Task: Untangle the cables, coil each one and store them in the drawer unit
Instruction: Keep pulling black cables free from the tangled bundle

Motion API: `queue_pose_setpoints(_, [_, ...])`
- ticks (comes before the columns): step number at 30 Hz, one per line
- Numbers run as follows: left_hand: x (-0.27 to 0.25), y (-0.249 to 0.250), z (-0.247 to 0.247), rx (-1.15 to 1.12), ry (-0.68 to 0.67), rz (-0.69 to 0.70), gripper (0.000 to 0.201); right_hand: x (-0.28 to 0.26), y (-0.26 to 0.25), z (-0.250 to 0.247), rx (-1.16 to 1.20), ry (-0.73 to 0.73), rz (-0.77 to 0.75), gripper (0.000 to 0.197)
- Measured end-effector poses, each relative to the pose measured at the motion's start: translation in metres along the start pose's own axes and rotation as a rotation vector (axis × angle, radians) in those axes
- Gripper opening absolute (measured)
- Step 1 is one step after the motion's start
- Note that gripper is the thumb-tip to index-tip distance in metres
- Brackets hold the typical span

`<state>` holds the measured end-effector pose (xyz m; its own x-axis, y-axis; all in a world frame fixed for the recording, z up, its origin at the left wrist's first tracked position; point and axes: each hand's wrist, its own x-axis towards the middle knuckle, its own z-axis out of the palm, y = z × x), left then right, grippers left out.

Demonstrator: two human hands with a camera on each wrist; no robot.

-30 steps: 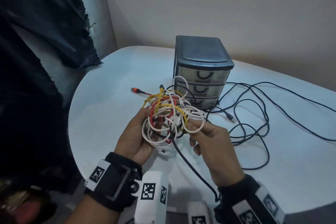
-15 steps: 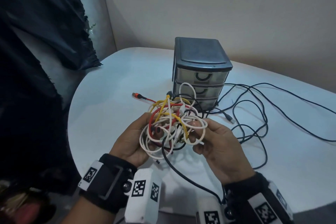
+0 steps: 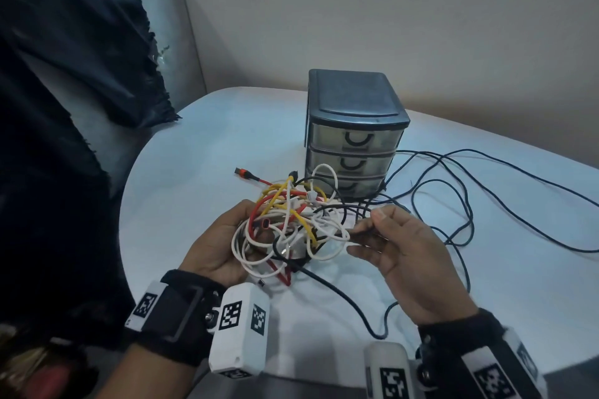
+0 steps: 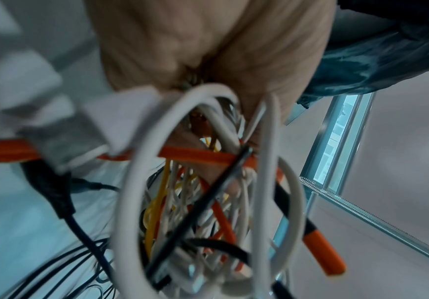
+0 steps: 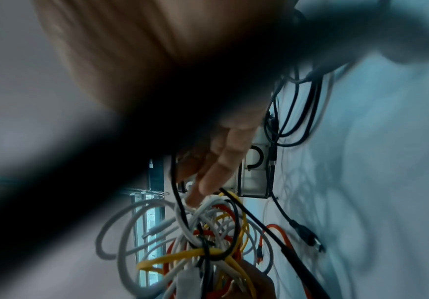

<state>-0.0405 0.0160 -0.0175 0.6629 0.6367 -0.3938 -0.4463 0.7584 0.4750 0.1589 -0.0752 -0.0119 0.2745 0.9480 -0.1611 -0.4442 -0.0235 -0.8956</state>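
Note:
A knot of white, yellow, red and black cables (image 3: pixel 291 223) hangs above the white table (image 3: pixel 181 178). My left hand (image 3: pixel 223 243) cups and grips the knot from the left; up close the bundle (image 4: pixel 203 202) fills the left wrist view. My right hand (image 3: pixel 389 243) pinches a black cable (image 3: pixel 359 233) at the knot's right side; its fingers (image 5: pixel 216 172) show in the right wrist view beside the bundle (image 5: pixel 203 242). A dark three-drawer unit (image 3: pixel 353 136) stands behind the knot, all drawers closed.
Long black cable loops (image 3: pixel 453 197) sprawl over the table right of the drawer unit. A red plug end (image 3: pixel 241 173) sticks out left of the knot. Dark cloth (image 3: pixel 64 74) hangs over a grey board at the left. A beige wall is behind.
The knot has turned and loosened a little in my left hand. My right hand has shifted right, from the white loops to a black strand.

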Motion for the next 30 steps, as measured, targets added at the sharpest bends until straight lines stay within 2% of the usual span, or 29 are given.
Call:
queue_pose_setpoints(2, [0.001, 0.001, -0.004, 0.018, -0.011, -0.01, 0.052, -0.001, 0.0, 0.001, 0.045, -0.028, -0.021, 0.016])
queue_pose_setpoints(3, [0.001, 0.002, -0.006, 0.017, -0.032, -0.016, 0.05, -0.001, 0.0, 0.001, 0.052, -0.04, -0.03, 0.017])
queue_pose_setpoints(6, [-0.005, 0.001, 0.001, -0.028, -0.183, -0.081, 0.029, -0.002, -0.003, 0.003, -0.016, -0.04, -0.065, 0.02])
queue_pose_setpoints(8, [-0.002, -0.003, 0.001, 0.005, -0.109, -0.07, 0.042, -0.002, -0.007, 0.002, -0.074, -0.021, -0.083, 0.021])
queue_pose_setpoints(11, [-0.002, -0.008, 0.001, 0.085, -0.092, -0.014, 0.061, -0.002, -0.012, -0.001, -0.082, 0.009, -0.095, 0.02])
queue_pose_setpoints(16, [0.006, -0.008, -0.01, 0.176, -0.094, 0.149, 0.064, -0.004, -0.015, -0.012, -0.232, 0.04, -0.191, 0.023])
queue_pose_setpoints(19, [0.008, -0.009, -0.013, 0.17, -0.113, 0.239, 0.062, -0.005, -0.01, -0.019, -0.297, -0.023, -0.205, 0.018])
queue_pose_setpoints(21, [0.008, -0.009, -0.011, 0.169, -0.109, 0.298, 0.066, -0.006, -0.004, -0.022, -0.347, -0.086, -0.169, 0.004])
queue_pose_setpoints(25, [0.005, -0.009, -0.007, 0.167, -0.107, 0.355, 0.073, -0.007, 0.007, -0.019, -0.438, -0.146, -0.069, 0.018])
queue_pose_setpoints(28, [0.002, -0.007, -0.007, 0.169, -0.109, 0.371, 0.084, -0.007, 0.006, -0.012, -0.489, -0.13, -0.092, 0.021])
queue_pose_setpoints(30, [0.001, -0.006, -0.008, 0.153, -0.127, 0.369, 0.082, -0.008, 0.006, -0.01, -0.45, -0.135, -0.12, 0.025])
